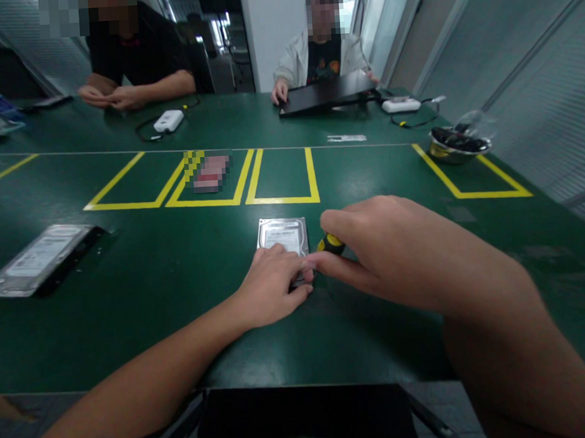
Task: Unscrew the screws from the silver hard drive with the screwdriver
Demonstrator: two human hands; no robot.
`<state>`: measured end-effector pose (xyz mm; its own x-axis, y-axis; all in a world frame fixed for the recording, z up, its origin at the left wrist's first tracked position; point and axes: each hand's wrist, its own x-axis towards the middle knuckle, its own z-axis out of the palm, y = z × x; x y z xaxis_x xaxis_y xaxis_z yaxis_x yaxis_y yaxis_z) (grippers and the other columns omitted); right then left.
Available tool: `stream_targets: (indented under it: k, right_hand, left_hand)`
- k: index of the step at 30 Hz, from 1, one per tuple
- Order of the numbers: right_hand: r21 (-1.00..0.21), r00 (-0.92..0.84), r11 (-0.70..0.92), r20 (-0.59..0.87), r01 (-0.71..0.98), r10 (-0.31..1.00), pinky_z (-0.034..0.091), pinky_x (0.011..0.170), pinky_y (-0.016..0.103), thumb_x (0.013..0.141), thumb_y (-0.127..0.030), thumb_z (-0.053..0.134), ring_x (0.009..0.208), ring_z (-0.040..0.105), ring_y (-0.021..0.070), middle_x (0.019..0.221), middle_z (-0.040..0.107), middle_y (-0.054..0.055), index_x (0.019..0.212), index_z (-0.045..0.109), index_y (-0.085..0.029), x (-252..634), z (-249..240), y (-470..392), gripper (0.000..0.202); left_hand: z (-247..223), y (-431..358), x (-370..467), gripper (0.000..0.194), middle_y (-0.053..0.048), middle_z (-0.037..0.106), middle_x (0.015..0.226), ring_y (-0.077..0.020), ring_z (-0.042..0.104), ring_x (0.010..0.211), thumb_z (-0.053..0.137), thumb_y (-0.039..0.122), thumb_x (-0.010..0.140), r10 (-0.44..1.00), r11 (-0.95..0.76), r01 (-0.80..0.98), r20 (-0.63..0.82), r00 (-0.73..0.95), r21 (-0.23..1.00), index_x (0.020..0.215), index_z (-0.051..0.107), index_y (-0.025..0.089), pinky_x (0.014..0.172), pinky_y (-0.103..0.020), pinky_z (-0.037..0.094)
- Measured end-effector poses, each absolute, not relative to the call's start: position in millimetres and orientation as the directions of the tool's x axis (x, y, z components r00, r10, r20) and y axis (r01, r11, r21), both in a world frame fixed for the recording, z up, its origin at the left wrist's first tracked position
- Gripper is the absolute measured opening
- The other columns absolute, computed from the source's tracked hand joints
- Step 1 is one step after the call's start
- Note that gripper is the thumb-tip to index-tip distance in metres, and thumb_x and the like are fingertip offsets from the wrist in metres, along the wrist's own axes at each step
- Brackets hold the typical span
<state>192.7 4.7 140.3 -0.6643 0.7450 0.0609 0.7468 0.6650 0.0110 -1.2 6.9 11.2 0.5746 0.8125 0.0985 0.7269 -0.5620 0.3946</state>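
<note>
A small silver hard drive [282, 230] with a white label lies on the green table in front of me. My left hand [275, 283] rests over its lower part, fingers bent round it and pressing it to the table. Just to the right, my right hand [378, 250] is closed round a yellow and black screwdriver handle [330, 244]. The thumb of my right hand reaches towards the drive's right edge, touching or nearly touching my left fingertips. The screwdriver's tip is hidden.
A larger drive [42, 259] lies at the left. Yellow tape rectangles [282, 200] cross the table, one holding a blurred pinkish item [212, 173]. A metal bowl [454, 156] of dark parts stands back right. Across sit two people, one holding a dark panel [327, 95].
</note>
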Motion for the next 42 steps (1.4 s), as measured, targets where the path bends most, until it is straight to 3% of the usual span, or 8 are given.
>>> stream_targets:
  k: [9, 16, 23, 28, 42]
  right_hand:
    - [-0.172, -0.753, 0.753, 0.078, 0.635, 0.653, 0.029, 0.063, 0.028, 0.092, -0.023, 0.046, 0.071, 0.05, 0.0139, 0.09, 0.063, 0.006, 0.093, 0.058, -0.016, 198.9, 140.5, 5.9, 0.013]
    - [-0.223, -0.747, 0.746, 0.097, 0.628, 0.658, 0.03, 0.064, 0.028, 0.091, -0.021, 0.048, 0.072, 0.051, 0.0145, 0.09, 0.064, 0.006, 0.095, 0.058, -0.016, 198.8, 141.3, 7.6, 0.012]
    - [-0.354, -0.838, 0.796, 0.057, 0.492, 0.543, 0.037, 0.072, 0.027, 0.09, -0.01, 0.046, 0.082, 0.054, 0.0147, 0.097, 0.064, 0.005, 0.095, 0.064, -0.018, 202.1, 147.5, 8.1, 0.02]
    - [-0.307, -0.807, 0.791, 0.106, 0.53, 0.581, 0.038, 0.071, 0.027, 0.094, -0.021, 0.049, 0.084, 0.054, 0.0154, 0.103, 0.06, 0.007, 0.094, 0.066, -0.018, 200.0, 145.2, 7.8, 0.016]
    - [-0.325, -0.791, 0.778, 0.123, 0.538, 0.599, 0.042, 0.077, 0.029, 0.093, -0.017, 0.049, 0.089, 0.057, 0.0166, 0.107, 0.062, 0.007, 0.103, 0.069, -0.02, 202.5, 145.2, 10.4, 0.023]
  left_hand:
    - [15.9, 6.4, 0.6, 0.014, -0.001, 0.061, 0.077, -0.0226, 0.049, 0.085, 0.058, 0.033, 0.085, 0.811, -0.552, 0.713, 0.079, 0.58, 0.432, 0.079, 0.059, 0.021, 0.074, -0.037, 0.029]
    - [16.2, 6.7, 0.7, 0.012, -0.001, 0.061, 0.077, -0.023, 0.05, 0.085, 0.06, 0.033, 0.083, 0.813, -0.548, 0.717, 0.071, 0.578, 0.431, 0.08, 0.061, 0.021, 0.075, -0.037, 0.031]
    - [15.1, 6.7, 0.2, 0.011, -0.002, 0.064, 0.082, -0.0236, 0.052, 0.087, 0.06, 0.032, 0.082, 0.811, -0.548, 0.716, 0.069, 0.58, 0.432, 0.083, 0.062, 0.022, 0.081, -0.04, 0.034]
    - [12.6, 6.8, 0.2, 0.014, -0.005, 0.065, 0.087, -0.0268, 0.052, 0.094, 0.059, 0.034, 0.083, 0.812, -0.558, 0.724, 0.091, 0.576, 0.405, 0.085, 0.063, 0.021, 0.088, -0.045, 0.036]
    - [13.6, 6.8, 0.1, 0.014, -0.005, 0.066, 0.088, -0.0254, 0.053, 0.091, 0.06, 0.034, 0.082, 0.818, -0.547, 0.732, 0.073, 0.571, 0.406, 0.086, 0.064, 0.022, 0.081, -0.041, 0.035]
